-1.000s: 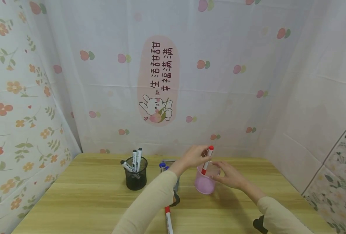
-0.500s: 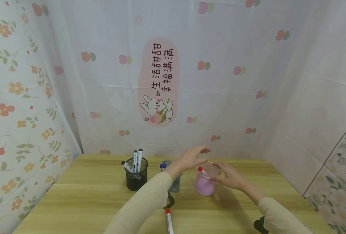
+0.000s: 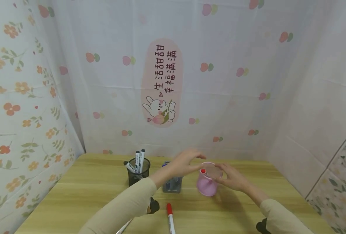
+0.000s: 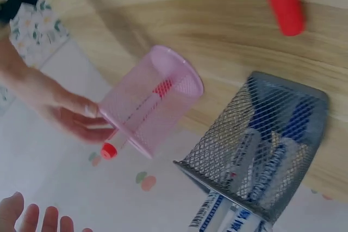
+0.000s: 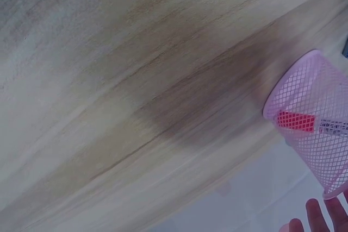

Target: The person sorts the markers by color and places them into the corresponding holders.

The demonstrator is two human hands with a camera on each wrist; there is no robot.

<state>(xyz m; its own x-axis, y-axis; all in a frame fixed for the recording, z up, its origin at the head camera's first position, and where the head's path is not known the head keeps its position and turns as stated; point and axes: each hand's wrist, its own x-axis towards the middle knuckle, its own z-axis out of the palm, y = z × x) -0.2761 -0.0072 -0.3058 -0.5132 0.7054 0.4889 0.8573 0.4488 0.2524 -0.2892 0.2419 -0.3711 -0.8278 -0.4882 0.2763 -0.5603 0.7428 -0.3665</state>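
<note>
A pink mesh pen holder [image 3: 207, 187] stands upright on the table. Inside it a red-capped marker [image 3: 203, 171] leans against the rim; the left wrist view shows its whole length through the mesh. My right hand [image 3: 232, 177] holds the holder's rim from the right, thumb at the near side and fingers farther round. Just left of the holder, my left hand [image 3: 185, 162] hovers with fingers spread and nothing in them. Below that hand is a grey mesh holder [image 4: 261, 145] with several blue-capped markers [image 4: 272, 172], partly covered by the hand in the head view.
A black mesh holder [image 3: 134, 178] with several black-capped markers [image 3: 137, 161] stands at the left. Nearer me, another red-capped marker [image 3: 171, 218] lies on the wooden table [image 3: 73, 195]. A white object [image 3: 124, 227] peeks out beside my left sleeve. Patterned curtains [image 3: 234, 113] surround the table.
My left hand has let go of the red-capped marker, which dropped into the pink holder, and has drawn back leftward. The right hand stays on the rim.
</note>
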